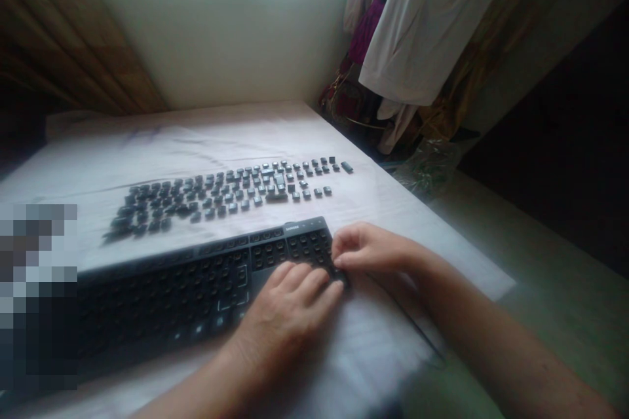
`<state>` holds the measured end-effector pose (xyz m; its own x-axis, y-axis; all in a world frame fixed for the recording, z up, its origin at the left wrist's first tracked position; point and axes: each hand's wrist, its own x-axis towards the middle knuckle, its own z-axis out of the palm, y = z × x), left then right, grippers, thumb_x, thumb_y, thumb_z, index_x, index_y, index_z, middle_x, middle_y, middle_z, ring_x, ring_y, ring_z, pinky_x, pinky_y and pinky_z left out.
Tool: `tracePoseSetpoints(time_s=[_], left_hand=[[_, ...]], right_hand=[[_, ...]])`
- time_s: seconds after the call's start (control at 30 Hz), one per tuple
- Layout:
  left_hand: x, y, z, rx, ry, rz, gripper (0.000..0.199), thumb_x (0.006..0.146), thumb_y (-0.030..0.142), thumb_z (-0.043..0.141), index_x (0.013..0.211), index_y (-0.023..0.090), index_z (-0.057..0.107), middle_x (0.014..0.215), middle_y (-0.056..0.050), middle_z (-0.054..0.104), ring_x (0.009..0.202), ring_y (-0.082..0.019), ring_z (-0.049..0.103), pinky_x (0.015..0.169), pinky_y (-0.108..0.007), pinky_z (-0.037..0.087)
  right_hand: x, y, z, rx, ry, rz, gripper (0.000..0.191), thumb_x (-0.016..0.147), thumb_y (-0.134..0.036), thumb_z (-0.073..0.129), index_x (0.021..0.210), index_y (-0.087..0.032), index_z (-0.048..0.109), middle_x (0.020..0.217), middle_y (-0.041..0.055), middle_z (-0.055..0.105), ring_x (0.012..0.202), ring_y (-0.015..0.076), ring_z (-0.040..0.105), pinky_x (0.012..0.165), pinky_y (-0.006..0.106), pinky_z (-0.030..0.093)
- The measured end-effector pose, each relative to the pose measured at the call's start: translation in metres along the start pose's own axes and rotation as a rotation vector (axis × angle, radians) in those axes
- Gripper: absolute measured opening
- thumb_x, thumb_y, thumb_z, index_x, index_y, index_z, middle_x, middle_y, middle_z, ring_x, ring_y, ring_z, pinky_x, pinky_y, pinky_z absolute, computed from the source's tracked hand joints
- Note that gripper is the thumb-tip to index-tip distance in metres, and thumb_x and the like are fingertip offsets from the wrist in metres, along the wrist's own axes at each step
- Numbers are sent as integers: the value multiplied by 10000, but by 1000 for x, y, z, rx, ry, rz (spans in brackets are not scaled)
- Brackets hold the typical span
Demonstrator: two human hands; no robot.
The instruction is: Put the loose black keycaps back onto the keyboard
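A black keyboard (196, 275) lies on the white cloth, its key positions mostly without caps and a few caps along its near edge. My left hand (295, 301) rests over its right end, fingers bent down onto the number pad and thumb at the lower right corner. At the right edge my right hand (366, 247) is closed in a pinch, thumb against fingertips. Whatever is between those fingertips is too small or hidden. Behind the keyboard, loose black keycaps (230, 196) lie in rows.
A white cloth (236, 134) covers the bed or table; its right edge drops to the floor (531, 262). A thin dark cable (417, 327) runs to that edge. Clothes (413, 26) hang at the back right above a clear plastic bag (427, 167). A brown curtain (73, 33) hangs left.
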<state>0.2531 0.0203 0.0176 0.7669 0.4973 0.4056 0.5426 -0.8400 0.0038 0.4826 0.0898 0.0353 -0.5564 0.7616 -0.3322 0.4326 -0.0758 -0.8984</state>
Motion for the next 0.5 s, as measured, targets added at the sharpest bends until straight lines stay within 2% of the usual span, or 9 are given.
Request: tracePoseSetpoints(time_s=[0.27,0.5], left_hand=[[1,0,-1,-19,9,-5,262,1009,241,489,1244,217,601,1116,-46,668,984,-219,577,905,-392,442],[-1,0,2,-20,6,-14,262,1009,254,492,1247,229,600,1112,-57,658,994,-211,575,904,-379,449]], right_hand=[[3,5,3,60,41,2,193,650,-216,674,831,-194,611,592,-73,544,535,101,496,513,201,370],[3,8,2,146,35,7,278,627,-321,752,823,-193,603,647,-52,596,590,115,544,552,216,423]])
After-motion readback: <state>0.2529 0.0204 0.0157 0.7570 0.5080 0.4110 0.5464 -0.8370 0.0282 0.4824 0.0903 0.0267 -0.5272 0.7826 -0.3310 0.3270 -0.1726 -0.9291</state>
